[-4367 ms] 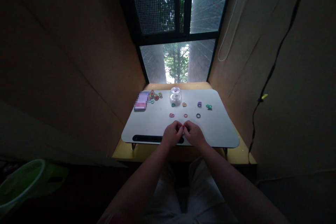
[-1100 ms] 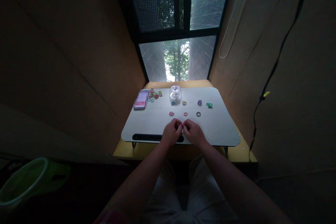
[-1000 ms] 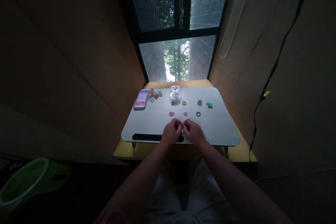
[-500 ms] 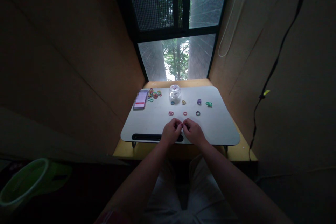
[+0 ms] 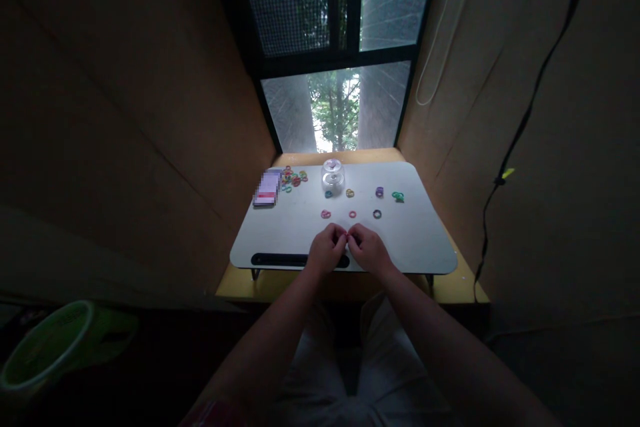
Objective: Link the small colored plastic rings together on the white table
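Note:
Close to the near edge of the white lap table point(image 5: 280, 233), my left hand point(image 5: 327, 248) and my right hand point(image 5: 369, 247) meet fingertip to fingertip. Both are closed in a pinch on a small red hair tie point(image 5: 347, 237), mostly covered by the fingers. Just beyond them lie a pink bunch of hair ties point(image 5: 326, 214), a salmon hair tie point(image 5: 353, 215) and a dark grey hair tie point(image 5: 377, 214). Farther back are blue point(image 5: 329, 194), yellow point(image 5: 350, 193), purple point(image 5: 379, 192) and green hair ties point(image 5: 398, 197).
A clear round jar point(image 5: 333, 177) stands at the back middle. To its left are a mixed heap of hair ties point(image 5: 295, 178) and a phone point(image 5: 268, 188). A black slot point(image 5: 280, 259) runs along the near edge. A green basket point(image 5: 50, 347) is at lower left.
Both hands keep their pinch at nearly the same spot, with only slight finger movement. The view has shifted very slightly; the hair ties on the table lie as before.

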Motion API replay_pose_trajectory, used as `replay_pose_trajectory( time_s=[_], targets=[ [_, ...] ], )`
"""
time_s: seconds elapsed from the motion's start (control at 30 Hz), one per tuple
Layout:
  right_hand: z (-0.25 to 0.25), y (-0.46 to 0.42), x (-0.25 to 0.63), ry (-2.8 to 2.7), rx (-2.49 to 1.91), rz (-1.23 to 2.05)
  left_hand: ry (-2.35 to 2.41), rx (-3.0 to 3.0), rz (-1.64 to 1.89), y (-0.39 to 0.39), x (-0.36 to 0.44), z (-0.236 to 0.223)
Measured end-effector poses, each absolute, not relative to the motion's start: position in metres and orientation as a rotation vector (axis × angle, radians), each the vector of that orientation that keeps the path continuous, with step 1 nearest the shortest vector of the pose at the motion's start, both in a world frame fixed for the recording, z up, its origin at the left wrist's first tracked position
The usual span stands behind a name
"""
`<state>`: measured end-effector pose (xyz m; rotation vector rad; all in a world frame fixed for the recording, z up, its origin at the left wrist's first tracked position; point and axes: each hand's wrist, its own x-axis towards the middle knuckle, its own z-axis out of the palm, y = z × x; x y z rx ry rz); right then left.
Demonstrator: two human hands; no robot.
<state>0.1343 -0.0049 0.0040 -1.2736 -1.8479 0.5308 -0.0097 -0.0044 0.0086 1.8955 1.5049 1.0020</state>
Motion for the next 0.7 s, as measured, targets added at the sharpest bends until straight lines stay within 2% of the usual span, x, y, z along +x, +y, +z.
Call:
replay_pose_trajectory(
  time_s=[0.7],
  targets=[
    [0.0041, -0.0024, 0.1341, -1.847, -1.3, 0.525, 1.472, 1.884, 1.01, -0.0034, -0.0082, 0.0123]
  ],
)
